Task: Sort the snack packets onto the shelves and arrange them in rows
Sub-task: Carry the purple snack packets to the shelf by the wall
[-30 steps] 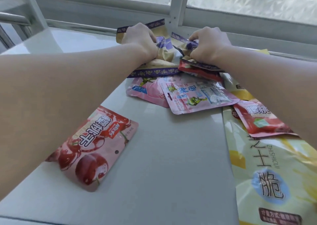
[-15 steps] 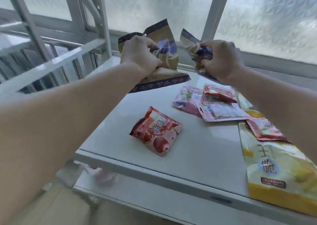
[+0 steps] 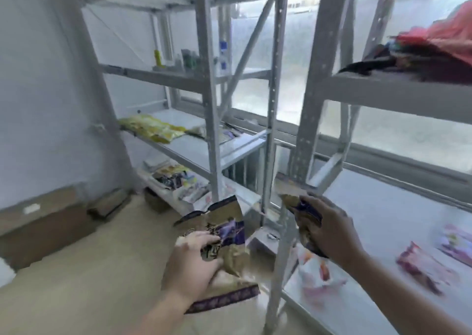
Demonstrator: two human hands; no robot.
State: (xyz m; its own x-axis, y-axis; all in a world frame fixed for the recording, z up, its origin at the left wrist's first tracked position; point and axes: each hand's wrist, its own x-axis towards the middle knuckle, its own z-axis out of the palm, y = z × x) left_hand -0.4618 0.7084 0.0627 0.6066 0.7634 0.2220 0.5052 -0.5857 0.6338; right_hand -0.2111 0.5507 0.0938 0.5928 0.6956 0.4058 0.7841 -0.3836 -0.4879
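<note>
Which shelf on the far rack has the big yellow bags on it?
The middle shelf of the far rack holds the yellow bags, lying flat at its left end. The shelf above carries small bottles, and the bottom one has mixed, darker packets.

Both bare forearms enter from the bottom edge of the frame and reach up toward the lower centre. The left hand [image 3: 191, 263] is closed, fingers curled over a crumpled gold-and-purple foil snack packet [image 3: 224, 242]. The right hand [image 3: 332, 232], lower right of centre, appears clenched around a second, similar gold-and-purple foil packet [image 3: 304, 212]; motion blur obscures the fingers.
</note>
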